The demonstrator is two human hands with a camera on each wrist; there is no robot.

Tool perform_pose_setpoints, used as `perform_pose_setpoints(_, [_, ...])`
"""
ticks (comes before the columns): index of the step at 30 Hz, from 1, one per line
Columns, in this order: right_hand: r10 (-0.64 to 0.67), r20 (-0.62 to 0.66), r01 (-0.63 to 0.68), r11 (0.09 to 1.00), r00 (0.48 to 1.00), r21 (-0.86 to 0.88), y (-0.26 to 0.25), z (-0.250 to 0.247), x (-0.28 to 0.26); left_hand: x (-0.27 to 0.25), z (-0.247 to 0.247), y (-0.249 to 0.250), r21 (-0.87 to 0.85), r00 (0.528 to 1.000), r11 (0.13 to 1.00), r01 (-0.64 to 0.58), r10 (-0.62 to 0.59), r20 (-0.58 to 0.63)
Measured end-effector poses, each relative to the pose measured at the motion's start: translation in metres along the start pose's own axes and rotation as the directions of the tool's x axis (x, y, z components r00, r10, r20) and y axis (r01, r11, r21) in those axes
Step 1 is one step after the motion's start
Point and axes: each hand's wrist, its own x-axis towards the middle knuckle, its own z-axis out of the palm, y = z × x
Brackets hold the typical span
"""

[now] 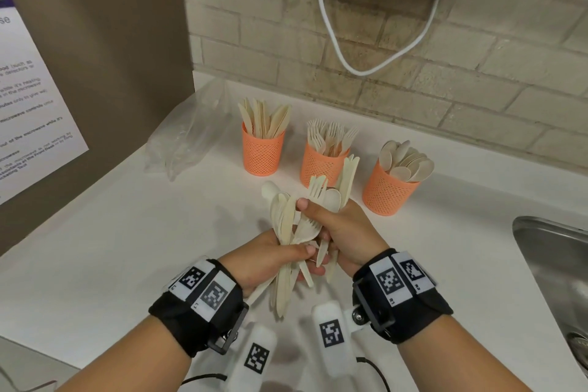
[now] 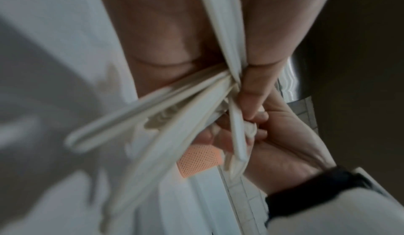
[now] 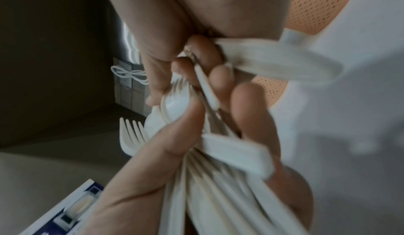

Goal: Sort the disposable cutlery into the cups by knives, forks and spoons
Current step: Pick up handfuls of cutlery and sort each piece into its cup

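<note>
A crumpled clear plastic bag point(image 1: 187, 134) is laid on the white counter point(image 1: 111, 232); a steel sink point(image 1: 556, 258) is set at right.

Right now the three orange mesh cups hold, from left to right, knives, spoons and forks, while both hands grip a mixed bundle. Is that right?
Not quite. In the head view the middle orange mesh cup holds forks and the right orange mesh cup holds spoons. The left orange mesh cup does hold knives, and left hand and right hand grip the beige cutlery bundle.

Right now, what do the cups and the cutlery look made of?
Orange cups: probably moulded plastic, matte, walls pierced all over in a fine mesh pattern. Cutlery bundle held by the left hand and right hand: cream, thin and flat with a dull finish; could be plastic or a plant-fibre composite, the pictures cannot settle which.
</note>
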Motion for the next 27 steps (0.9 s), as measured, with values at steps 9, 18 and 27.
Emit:
perform_pose_setpoints(9, [-0.153, 0.06, 0.163, 0.952, 0.986, -0.258, -0.003, -0.006, 0.006, 0.005, 0.013, -0.001, 0.09, 0.992, 0.995, -0.039, 0.049, -0.113])
perform_pose_setpoints(18, [-0.185, 0.13, 0.223, 0.876, 0.974, -0.427, -0.007, -0.018, 0.012, 0.004, 0.006, 0.003, 0.054, 0.994, 0.997, 0.057, -0.052, -0.1])
perform_pose_setpoints(27, [-0.354, -0.084, 0.249, 0.788, 0.932, -0.563, -0.006, -0.016, 0.001, 0.008, 0.002, 0.003, -0.322, 0.977, 0.947, -0.01, -0.059, -0.203])
